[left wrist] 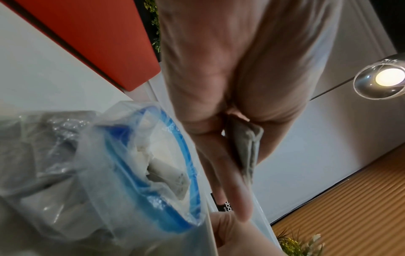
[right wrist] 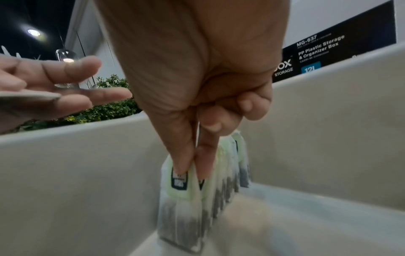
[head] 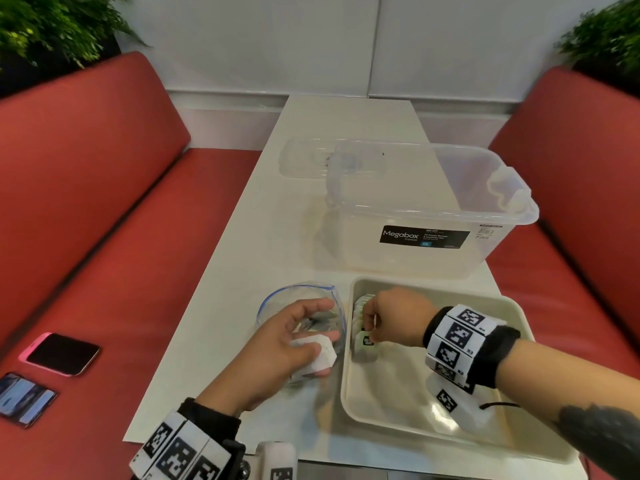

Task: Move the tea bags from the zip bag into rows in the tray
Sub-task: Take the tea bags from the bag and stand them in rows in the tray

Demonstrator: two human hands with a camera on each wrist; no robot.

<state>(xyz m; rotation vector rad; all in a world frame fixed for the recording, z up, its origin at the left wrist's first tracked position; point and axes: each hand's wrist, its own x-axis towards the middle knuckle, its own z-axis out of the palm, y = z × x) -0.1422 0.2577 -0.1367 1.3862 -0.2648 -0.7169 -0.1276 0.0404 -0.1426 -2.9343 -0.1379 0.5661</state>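
Note:
A clear zip bag (head: 298, 308) with a blue zip (left wrist: 186, 155) lies open on the white table, with several tea bags (left wrist: 168, 175) inside. My left hand (head: 308, 332) is over it, holding a white tea bag (left wrist: 248, 150) between thumb and fingers. To the right stands a beige tray (head: 450, 424). A row of green-tagged tea bags (right wrist: 232, 173) stands along its left wall (right wrist: 65, 164). My right hand (right wrist: 192, 171) pinches the top of the nearest tea bag (right wrist: 181, 199) in that row, which stands upright on the tray floor.
A clear Megabox storage box (head: 415, 209) stands just behind the tray, its lid (head: 311, 161) lying further back. Two phones (head: 62, 353) (head: 24, 398) rest on the red bench at the left. Another red bench flanks the table on the right.

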